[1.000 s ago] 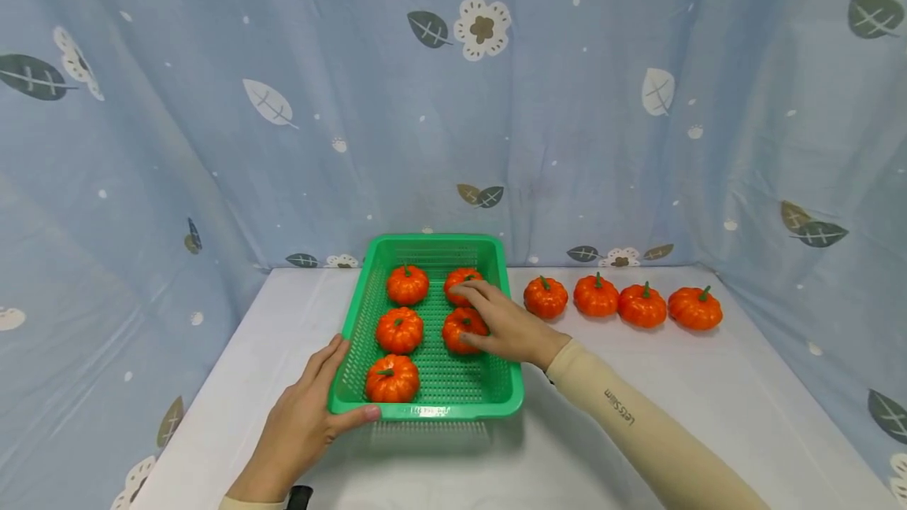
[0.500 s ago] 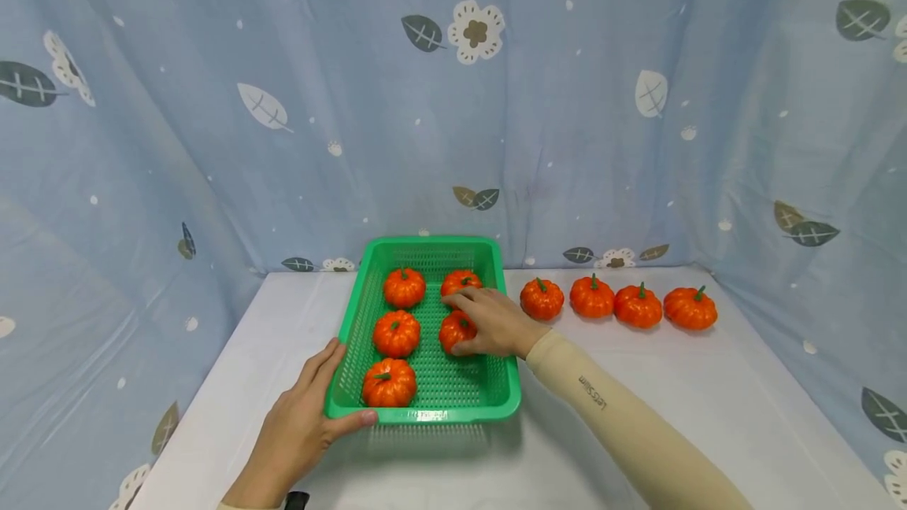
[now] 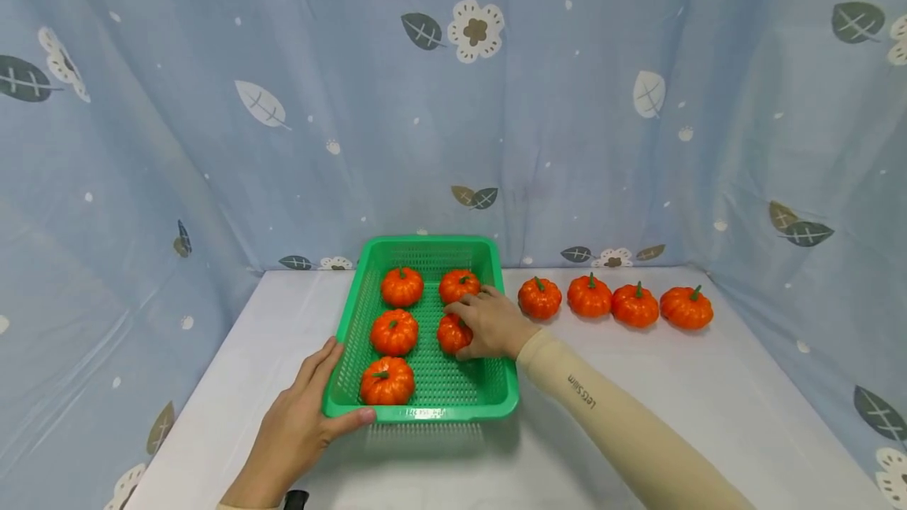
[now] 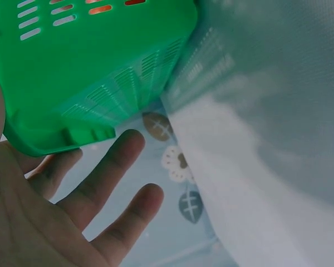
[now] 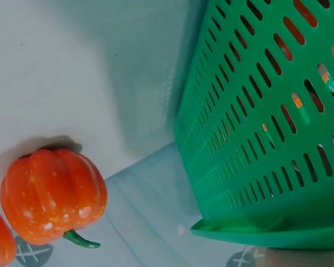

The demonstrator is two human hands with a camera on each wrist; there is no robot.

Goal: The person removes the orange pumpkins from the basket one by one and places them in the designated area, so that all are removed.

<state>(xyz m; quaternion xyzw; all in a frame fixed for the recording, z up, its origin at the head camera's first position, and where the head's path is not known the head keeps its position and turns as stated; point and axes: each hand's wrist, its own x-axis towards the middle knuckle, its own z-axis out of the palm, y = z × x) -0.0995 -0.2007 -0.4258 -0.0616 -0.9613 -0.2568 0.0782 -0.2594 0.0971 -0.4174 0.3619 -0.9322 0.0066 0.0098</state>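
A green plastic basket (image 3: 439, 414) stands on the white table with several small orange toy pumpkins inside. My left hand (image 3: 298, 412) steadies its near left corner, thumb along the front rim and fingers at the left side. In the left wrist view, the left hand's fingers (image 4: 108, 172) are spread and fairly straight beside the basket corner (image 4: 100, 72). Reaching over the basket's right wall, my right hand (image 3: 492, 325) grips the middle pumpkin (image 3: 449, 334) of the right column, thumb on its near side. The hand covers part of it. Another pumpkin (image 3: 459, 286) sits just behind.
In the basket's left column lie three pumpkins, the nearest pumpkin (image 3: 387, 382) by the front wall. Several more form a row right of the basket, including an end pumpkin (image 3: 686, 308). A patterned blue curtain (image 3: 368, 140) hangs behind and at both sides of the table (image 3: 638, 384).
My right hand has moved left and its fingers have closed in around the middle right pumpkin. The left hand stays at the basket corner. The head view has shifted slightly.
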